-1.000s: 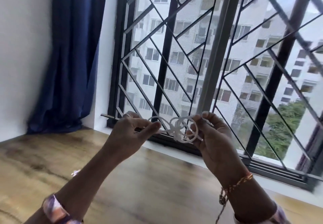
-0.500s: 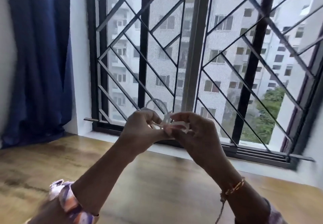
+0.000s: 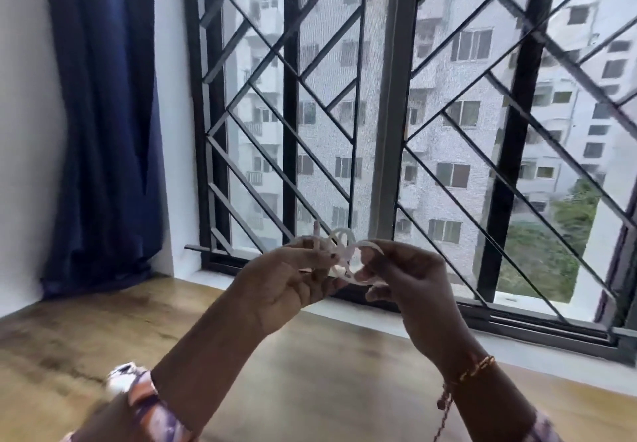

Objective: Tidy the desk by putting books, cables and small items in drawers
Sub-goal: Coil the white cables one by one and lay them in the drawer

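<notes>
A thin white cable (image 3: 344,248), wound into small loops, hangs in the air between both hands in front of the window. My left hand (image 3: 286,283) pinches the left side of the coil, with one cable end sticking up above its fingers. On the right side of the coil, my right hand (image 3: 410,279) grips a loop between thumb and fingers. Both hands are raised above the wooden desk top (image 3: 103,338). No drawer is in view.
A window with a black diagonal grille (image 3: 379,114) fills the back. A dark blue curtain (image 3: 103,124) hangs at the left against a white wall. A white sill (image 3: 517,341) runs along the desk's far edge.
The view has swung a little to the right. The two hands moved close together and the stretched-out loops are now gathered into a tighter coil between the fingers.
</notes>
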A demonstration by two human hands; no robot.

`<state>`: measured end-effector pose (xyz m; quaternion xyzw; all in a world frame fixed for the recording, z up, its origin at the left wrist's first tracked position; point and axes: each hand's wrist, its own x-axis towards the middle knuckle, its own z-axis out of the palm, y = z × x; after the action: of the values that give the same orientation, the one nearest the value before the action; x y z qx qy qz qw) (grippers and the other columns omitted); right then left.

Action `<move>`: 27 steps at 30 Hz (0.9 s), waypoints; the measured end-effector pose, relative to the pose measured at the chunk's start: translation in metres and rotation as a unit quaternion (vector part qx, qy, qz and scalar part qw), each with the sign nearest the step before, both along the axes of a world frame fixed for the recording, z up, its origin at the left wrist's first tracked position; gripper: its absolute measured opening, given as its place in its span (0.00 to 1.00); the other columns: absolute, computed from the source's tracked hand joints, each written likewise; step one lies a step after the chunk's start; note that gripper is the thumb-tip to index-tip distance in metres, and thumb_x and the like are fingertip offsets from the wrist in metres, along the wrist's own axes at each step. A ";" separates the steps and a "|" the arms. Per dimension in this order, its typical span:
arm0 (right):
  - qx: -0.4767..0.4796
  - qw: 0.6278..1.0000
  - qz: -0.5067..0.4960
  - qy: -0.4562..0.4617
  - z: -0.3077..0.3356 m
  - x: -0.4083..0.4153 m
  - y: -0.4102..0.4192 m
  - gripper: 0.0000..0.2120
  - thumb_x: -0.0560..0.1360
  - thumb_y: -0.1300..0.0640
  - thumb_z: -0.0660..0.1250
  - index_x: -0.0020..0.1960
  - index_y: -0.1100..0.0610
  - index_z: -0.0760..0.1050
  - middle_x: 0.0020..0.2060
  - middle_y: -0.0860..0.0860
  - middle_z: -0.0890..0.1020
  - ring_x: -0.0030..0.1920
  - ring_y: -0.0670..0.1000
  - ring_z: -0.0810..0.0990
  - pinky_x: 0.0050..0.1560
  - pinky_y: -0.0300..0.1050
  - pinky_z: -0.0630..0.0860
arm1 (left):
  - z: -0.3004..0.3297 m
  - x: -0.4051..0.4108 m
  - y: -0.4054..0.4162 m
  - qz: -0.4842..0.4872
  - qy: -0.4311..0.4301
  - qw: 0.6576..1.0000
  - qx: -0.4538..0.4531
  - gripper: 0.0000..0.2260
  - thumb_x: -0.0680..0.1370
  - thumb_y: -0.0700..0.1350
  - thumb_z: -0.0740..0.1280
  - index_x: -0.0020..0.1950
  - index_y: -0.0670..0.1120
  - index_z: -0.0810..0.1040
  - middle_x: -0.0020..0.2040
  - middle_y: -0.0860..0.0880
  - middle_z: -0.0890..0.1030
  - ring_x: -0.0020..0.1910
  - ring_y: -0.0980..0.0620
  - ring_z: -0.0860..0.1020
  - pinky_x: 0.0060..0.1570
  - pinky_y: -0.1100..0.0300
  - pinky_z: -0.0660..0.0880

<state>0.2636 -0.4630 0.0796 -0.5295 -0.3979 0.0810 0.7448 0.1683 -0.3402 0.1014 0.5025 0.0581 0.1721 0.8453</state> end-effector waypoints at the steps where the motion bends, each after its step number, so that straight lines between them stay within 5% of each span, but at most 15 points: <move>1: 0.012 1.000 0.010 0.017 -0.001 0.002 -0.002 0.04 0.67 0.63 0.70 0.41 0.59 0.82 0.27 0.54 0.81 0.29 0.47 0.79 0.28 0.38 0.75 | 0.000 0.001 0.000 0.001 -0.012 1.000 -0.006 0.12 0.60 0.30 0.65 0.42 0.38 0.75 0.38 0.42 0.80 0.38 0.47 0.79 0.42 0.56 0.80; 4: 0.023 0.998 0.045 0.034 -0.002 0.005 -0.009 0.07 0.65 0.59 0.70 0.42 0.60 0.82 0.30 0.54 0.82 0.30 0.48 0.80 0.30 0.38 0.75 | -0.005 0.001 -0.007 0.036 -0.054 0.998 0.018 0.11 0.61 0.30 0.66 0.43 0.36 0.77 0.38 0.41 0.82 0.36 0.47 0.82 0.42 0.58 0.81; 6: 0.005 0.997 0.067 0.029 -0.003 0.002 -0.013 0.06 0.66 0.61 0.69 0.42 0.59 0.82 0.31 0.53 0.83 0.31 0.48 0.81 0.32 0.38 0.76 | -0.011 0.000 -0.013 0.154 -0.087 0.974 0.142 0.11 0.62 0.34 0.70 0.43 0.41 0.80 0.44 0.42 0.81 0.41 0.45 0.82 0.41 0.59 0.81; 7: -0.004 0.997 0.072 0.026 -0.005 0.000 -0.015 0.05 0.68 0.62 0.69 0.43 0.59 0.81 0.31 0.53 0.83 0.32 0.48 0.82 0.32 0.38 0.76 | -0.015 0.000 -0.015 0.267 -0.102 0.924 0.256 0.13 0.63 0.35 0.73 0.45 0.44 0.80 0.50 0.44 0.79 0.44 0.47 0.81 0.40 0.59 0.81; 9: -0.010 0.997 0.073 0.029 -0.008 -0.005 -0.017 0.03 0.70 0.62 0.68 0.42 0.60 0.81 0.31 0.53 0.83 0.32 0.48 0.81 0.32 0.38 0.75 | -0.018 -0.001 -0.014 0.451 -0.138 0.738 0.482 0.15 0.68 0.38 0.74 0.50 0.50 0.77 0.59 0.52 0.71 0.47 0.54 0.81 0.37 0.62 0.80; 10: -0.003 0.996 0.078 0.043 -0.009 -0.007 -0.019 0.04 0.71 0.61 0.68 0.41 0.60 0.81 0.30 0.53 0.82 0.31 0.48 0.80 0.31 0.38 0.75 | -0.019 -0.002 -0.013 0.486 -0.167 0.672 0.533 0.14 0.69 0.40 0.74 0.52 0.51 0.76 0.59 0.53 0.68 0.47 0.57 0.80 0.35 0.65 0.79; 11: 0.008 0.994 0.086 0.070 -0.010 -0.007 -0.020 0.04 0.71 0.60 0.68 0.41 0.60 0.81 0.29 0.52 0.81 0.30 0.47 0.79 0.30 0.38 0.75 | -0.019 -0.002 -0.014 0.503 -0.186 0.647 0.542 0.13 0.70 0.44 0.73 0.52 0.50 0.75 0.58 0.51 0.68 0.46 0.58 0.79 0.33 0.69 0.77; 13: 0.039 0.981 0.104 0.161 -0.007 -0.004 -0.022 0.04 0.71 0.61 0.67 0.41 0.60 0.80 0.27 0.51 0.79 0.27 0.45 0.78 0.29 0.37 0.75 | -0.015 -0.003 -0.018 0.526 -0.177 0.686 0.470 0.12 0.69 0.50 0.73 0.46 0.50 0.72 0.51 0.45 0.73 0.42 0.53 0.77 0.36 0.68 0.75; 15: 0.076 0.954 0.135 0.257 -0.002 0.003 -0.024 0.03 0.71 0.62 0.66 0.42 0.61 0.78 0.28 0.51 0.79 0.27 0.44 0.78 0.28 0.36 0.76 | -0.013 -0.003 -0.027 0.488 -0.116 0.780 0.374 0.11 0.69 0.50 0.73 0.40 0.51 0.72 0.41 0.47 0.76 0.36 0.52 0.75 0.39 0.56 0.75; 17: 0.103 0.927 0.168 0.319 0.003 0.008 -0.026 0.05 0.68 0.61 0.66 0.43 0.61 0.77 0.28 0.51 0.79 0.27 0.44 0.79 0.27 0.35 0.76 | -0.017 0.000 -0.038 0.409 -0.070 0.824 0.386 0.07 0.69 0.46 0.73 0.41 0.51 0.75 0.39 0.52 0.76 0.36 0.55 0.76 0.41 0.50 0.77; 21: 0.093 0.912 0.207 0.341 0.000 0.004 -0.024 0.04 0.68 0.61 0.66 0.41 0.62 0.76 0.28 0.52 0.79 0.25 0.45 0.78 0.26 0.34 0.76 | -0.010 0.005 -0.046 0.287 -0.063 0.833 0.469 0.19 0.70 0.42 0.72 0.58 0.52 0.73 0.53 0.53 0.77 0.50 0.57 0.78 0.47 0.66 0.77; 24: 0.032 0.923 0.204 0.325 0.000 0.004 -0.028 0.05 0.73 0.61 0.64 0.42 0.62 0.77 0.30 0.53 0.80 0.26 0.45 0.79 0.27 0.36 0.77 | 0.002 0.007 -0.042 0.207 -0.033 0.853 0.478 0.16 0.71 0.39 0.72 0.56 0.50 0.76 0.49 0.50 0.81 0.47 0.54 0.81 0.49 0.59 0.80; 27: -0.104 0.965 0.096 0.220 0.000 0.009 -0.035 0.08 0.76 0.56 0.65 0.41 0.58 0.77 0.30 0.49 0.79 0.30 0.45 0.77 0.33 0.42 0.78 | 0.000 0.012 -0.037 0.274 -0.035 0.782 0.559 0.09 0.70 0.39 0.73 0.50 0.46 0.81 0.40 0.48 0.84 0.39 0.53 0.83 0.45 0.55 0.81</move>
<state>0.2726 -0.4977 0.0793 -0.5322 -0.2625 0.3082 0.7435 0.1802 -0.3775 0.1012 0.8434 0.0572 0.4160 0.3351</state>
